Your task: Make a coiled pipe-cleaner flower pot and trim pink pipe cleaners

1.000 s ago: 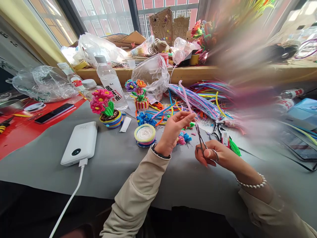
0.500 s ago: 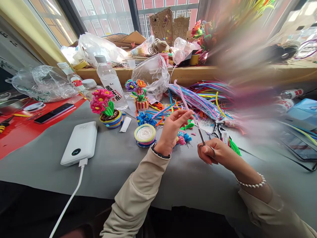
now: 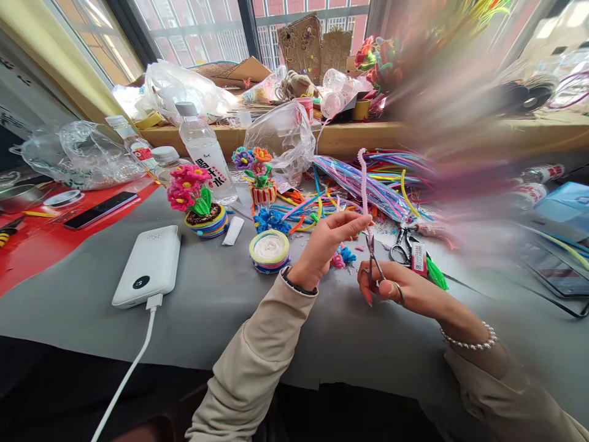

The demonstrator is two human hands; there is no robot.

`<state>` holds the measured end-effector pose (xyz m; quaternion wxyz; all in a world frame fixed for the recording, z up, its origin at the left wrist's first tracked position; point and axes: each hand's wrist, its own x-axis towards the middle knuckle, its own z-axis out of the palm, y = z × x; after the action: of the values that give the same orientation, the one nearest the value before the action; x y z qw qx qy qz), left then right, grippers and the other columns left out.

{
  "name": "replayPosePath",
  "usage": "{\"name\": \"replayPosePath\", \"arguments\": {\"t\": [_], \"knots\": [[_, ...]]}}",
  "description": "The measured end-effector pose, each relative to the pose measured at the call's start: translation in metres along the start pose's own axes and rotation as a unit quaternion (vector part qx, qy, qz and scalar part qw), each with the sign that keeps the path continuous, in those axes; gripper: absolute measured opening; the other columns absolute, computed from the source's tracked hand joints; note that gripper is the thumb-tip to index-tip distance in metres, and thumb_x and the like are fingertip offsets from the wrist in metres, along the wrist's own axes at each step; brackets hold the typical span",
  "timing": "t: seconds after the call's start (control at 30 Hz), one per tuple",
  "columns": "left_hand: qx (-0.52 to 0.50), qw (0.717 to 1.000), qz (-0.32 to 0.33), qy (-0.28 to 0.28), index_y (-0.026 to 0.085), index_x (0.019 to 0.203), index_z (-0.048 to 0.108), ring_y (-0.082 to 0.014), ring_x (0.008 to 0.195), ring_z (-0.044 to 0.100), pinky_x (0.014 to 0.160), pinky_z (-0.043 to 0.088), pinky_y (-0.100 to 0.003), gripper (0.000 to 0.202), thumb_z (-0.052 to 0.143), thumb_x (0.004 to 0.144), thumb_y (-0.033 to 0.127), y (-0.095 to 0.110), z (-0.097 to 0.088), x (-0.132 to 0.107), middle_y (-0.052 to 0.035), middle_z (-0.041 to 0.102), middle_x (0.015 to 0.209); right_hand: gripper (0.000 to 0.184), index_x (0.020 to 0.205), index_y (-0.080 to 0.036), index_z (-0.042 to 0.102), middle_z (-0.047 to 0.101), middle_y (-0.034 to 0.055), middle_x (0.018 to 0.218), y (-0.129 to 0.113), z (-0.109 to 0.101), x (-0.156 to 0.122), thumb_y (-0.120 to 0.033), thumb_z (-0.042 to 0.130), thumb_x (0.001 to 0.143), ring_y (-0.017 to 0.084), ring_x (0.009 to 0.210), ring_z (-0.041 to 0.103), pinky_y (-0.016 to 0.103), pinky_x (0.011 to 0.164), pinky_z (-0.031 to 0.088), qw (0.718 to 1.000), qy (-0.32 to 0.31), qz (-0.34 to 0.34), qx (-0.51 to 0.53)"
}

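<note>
My left hand (image 3: 334, 239) pinches a pale pink pipe cleaner (image 3: 363, 184) that stands upright above the fingertips. Small metal scissors (image 3: 373, 261) are in my right hand (image 3: 400, 285), with thumb and fingers through the handle loops. Their blades point up to the lower end of the pipe cleaner, just below my left fingertips; whether they touch it I cannot tell. Beside my left wrist sits a round pot (image 3: 269, 250) wrapped in coloured pipe cleaner with white filling. Pink and blue fuzzy flowers (image 3: 341, 256) lie behind the hands, partly hidden.
A bundle of pipe cleaners (image 3: 368, 184) and larger scissors (image 3: 402, 245) lie beyond my right hand. To the left stand a pot of pink flowers (image 3: 189, 187), a water bottle (image 3: 205, 153) and a white power bank (image 3: 148, 267) with its cable. The upper right is blurred.
The pink pipe cleaner has swung from leaning left to nearly upright. My left hand has shifted slightly right and down. The scissors have turned upward, their handles spread wider.
</note>
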<state>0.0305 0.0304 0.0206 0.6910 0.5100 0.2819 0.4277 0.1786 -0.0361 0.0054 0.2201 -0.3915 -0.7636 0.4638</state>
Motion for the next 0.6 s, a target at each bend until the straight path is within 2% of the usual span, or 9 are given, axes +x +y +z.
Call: {"name": "replayPosePath", "arguments": {"t": [0.13, 0.33, 0.6], "knots": [[0.016, 1.0, 0.002, -0.005, 0.017, 0.064, 0.061, -0.0057, 0.062, 0.042, 0.059, 0.032, -0.021, 0.017, 0.066, 0.063, 0.033, -0.0002, 0.0013, -0.0005, 0.003, 0.054, 0.066, 0.068, 0.062, -0.013, 0.052, 0.049, 0.0024, 0.066, 0.0018, 0.0001, 0.0008, -0.075, 0.025, 0.068, 0.01, 0.059, 0.042, 0.024, 0.056, 0.033, 1.0, 0.006, -0.004, 0.016], [0.01, 1.0, 0.014, 0.016, 0.017, 0.061, 0.059, -0.0059, 0.061, 0.041, 0.059, 0.032, -0.021, 0.018, 0.066, 0.063, 0.034, -0.001, 0.0019, -0.0005, 0.0035, 0.052, 0.065, 0.066, 0.055, -0.013, 0.05, 0.046, 0.0012, 0.059, 0.0055, 0.0016, 0.0024, -0.074, 0.03, 0.067, 0.008, 0.054, 0.039, 0.023, 0.052, 0.029, 0.999, 0.026, 0.003, 0.043], [-0.014, 0.999, 0.032, 0.041, 0.017, 0.06, 0.057, -0.0062, 0.064, 0.042, 0.061, 0.033, -0.02, 0.018, 0.066, 0.063, 0.032, -0.0005, 0.0016, -0.0007, 0.0034, 0.051, 0.067, 0.063, 0.04, -0.014, 0.043, 0.039, -0.0002, 0.047, 0.0079, 0.0023, 0.0034, -0.07, 0.037, 0.07, 0.006, 0.046, 0.034, 0.023, 0.049, 0.028, 0.994, 0.094, 0.055, 0.026]]}}
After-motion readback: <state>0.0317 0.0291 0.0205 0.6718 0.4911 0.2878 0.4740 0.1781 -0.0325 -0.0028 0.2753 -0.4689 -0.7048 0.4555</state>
